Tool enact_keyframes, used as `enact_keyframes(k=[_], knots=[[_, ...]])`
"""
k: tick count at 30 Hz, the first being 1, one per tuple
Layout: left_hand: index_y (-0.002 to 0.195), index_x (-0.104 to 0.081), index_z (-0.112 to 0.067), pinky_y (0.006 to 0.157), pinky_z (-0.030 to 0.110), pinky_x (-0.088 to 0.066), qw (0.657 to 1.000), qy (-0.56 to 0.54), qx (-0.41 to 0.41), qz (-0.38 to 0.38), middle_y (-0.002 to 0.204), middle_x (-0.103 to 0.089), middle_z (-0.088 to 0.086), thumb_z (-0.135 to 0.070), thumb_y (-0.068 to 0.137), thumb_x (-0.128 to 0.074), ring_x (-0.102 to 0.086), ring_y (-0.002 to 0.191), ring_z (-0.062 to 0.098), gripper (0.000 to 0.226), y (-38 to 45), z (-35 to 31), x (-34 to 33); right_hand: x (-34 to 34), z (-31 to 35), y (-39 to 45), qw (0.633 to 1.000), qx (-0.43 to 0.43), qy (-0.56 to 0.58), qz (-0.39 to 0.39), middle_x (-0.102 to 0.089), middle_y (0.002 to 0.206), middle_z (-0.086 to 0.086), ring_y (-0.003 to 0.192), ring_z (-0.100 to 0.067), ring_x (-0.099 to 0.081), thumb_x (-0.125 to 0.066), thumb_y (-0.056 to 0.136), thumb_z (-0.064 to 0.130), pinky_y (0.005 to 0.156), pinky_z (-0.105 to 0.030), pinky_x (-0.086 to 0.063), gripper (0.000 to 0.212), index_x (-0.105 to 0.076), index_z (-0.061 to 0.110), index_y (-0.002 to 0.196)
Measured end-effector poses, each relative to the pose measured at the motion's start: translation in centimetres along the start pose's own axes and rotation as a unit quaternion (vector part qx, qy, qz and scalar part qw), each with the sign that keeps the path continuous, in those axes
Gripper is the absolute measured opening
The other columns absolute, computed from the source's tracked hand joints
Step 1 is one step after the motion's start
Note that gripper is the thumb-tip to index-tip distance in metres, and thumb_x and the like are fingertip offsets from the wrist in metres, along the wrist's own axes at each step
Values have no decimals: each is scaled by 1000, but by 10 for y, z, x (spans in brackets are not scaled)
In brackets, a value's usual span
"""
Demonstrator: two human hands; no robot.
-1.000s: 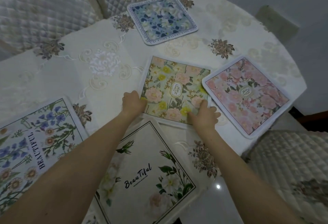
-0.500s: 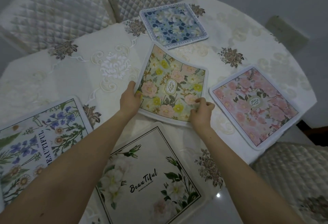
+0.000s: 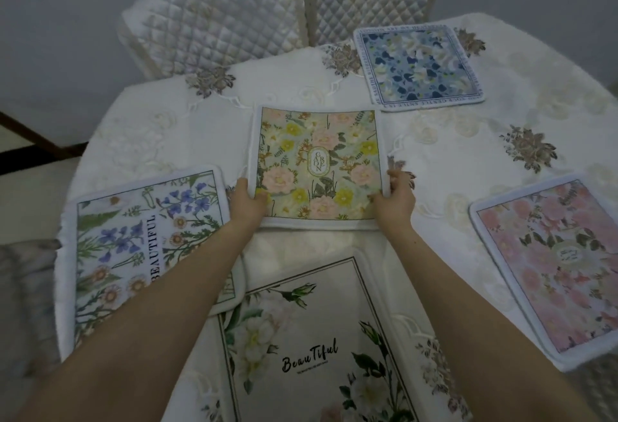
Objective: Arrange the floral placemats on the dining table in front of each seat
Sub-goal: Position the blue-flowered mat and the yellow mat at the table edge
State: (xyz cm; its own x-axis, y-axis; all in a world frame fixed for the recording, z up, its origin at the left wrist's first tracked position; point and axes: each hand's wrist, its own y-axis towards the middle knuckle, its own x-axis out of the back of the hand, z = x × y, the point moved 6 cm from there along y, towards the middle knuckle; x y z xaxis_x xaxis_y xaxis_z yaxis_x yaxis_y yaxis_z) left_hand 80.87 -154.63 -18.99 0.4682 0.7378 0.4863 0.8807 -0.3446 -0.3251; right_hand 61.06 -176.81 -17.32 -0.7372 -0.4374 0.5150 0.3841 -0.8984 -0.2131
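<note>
White cloth with stitched flowers covers the round dining table (image 3: 468, 154), and two quilted chairs (image 3: 214, 20) stand at its far side. Four mats lie flat: a blue mat (image 3: 418, 65) by the far chairs, a pink mat (image 3: 551, 264) on the right, a purple-flower mat (image 3: 140, 247) on the left, and a white mat (image 3: 311, 348) closest to the person.

The yellow and pink mat (image 3: 317, 167) is near the middle of the table. The person holds it by its two near corners. The left hand (image 3: 249, 202) pinches the left corner, thumb on top. The right hand (image 3: 394, 201) is closed on the right corner the same way.

I think this mat is going to the empty spot by the left far chair. To do it well, keep both corners pulled tight so the mat stays smooth, set it down straight with the table edge, and do not bump the blue mat. Then let go and pat it flat.
</note>
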Motion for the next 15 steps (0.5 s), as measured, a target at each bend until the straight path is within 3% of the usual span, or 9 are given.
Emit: enact_keyframes(k=[4, 9, 12, 15], knots=[[111, -51, 4, 67, 28, -37, 996, 84, 1, -1, 104, -56, 16, -15, 88, -56, -50, 85, 22, 29, -1, 4, 6, -5, -6, -2, 999, 1, -47, 11, -51, 134, -15, 124, -29, -49, -55, 82, -6, 94, -26, -39, 57, -39, 3, 136], [115, -44, 4, 81, 34, -39, 985, 169, -21, -18, 119, -44, 25, -8, 83, -60, -47, 106, 37, 38, -7, -3, 11, -4, 0, -4, 980, 72, -183, 23, -51, 112, -22, 103, -34, -50, -52, 83, -1, 73, -28, -33, 22, -51, -2, 105], [126, -43, 0, 91, 35, -37, 979, 191, -62, -26, 125, -39, 23, -11, 84, -60, -42, 112, 36, 46, -21, -9, 14, 0, 4, -14, 974, 100, -198, 40, -48, 124, -21, 113, -34, -47, -51, 88, 3, 81, -30, -35, 34, -49, -1, 121], [126, -46, -4, 92, 36, -39, 977, 181, -108, -16, 122, -44, 22, -16, 86, -60, -46, 111, 33, 43, -42, -16, 19, 6, 11, -34, 968, 139, -202, 59, -48, 127, -18, 116, -32, -45, -52, 89, 9, 88, -35, -41, 42, -45, 3, 129]])
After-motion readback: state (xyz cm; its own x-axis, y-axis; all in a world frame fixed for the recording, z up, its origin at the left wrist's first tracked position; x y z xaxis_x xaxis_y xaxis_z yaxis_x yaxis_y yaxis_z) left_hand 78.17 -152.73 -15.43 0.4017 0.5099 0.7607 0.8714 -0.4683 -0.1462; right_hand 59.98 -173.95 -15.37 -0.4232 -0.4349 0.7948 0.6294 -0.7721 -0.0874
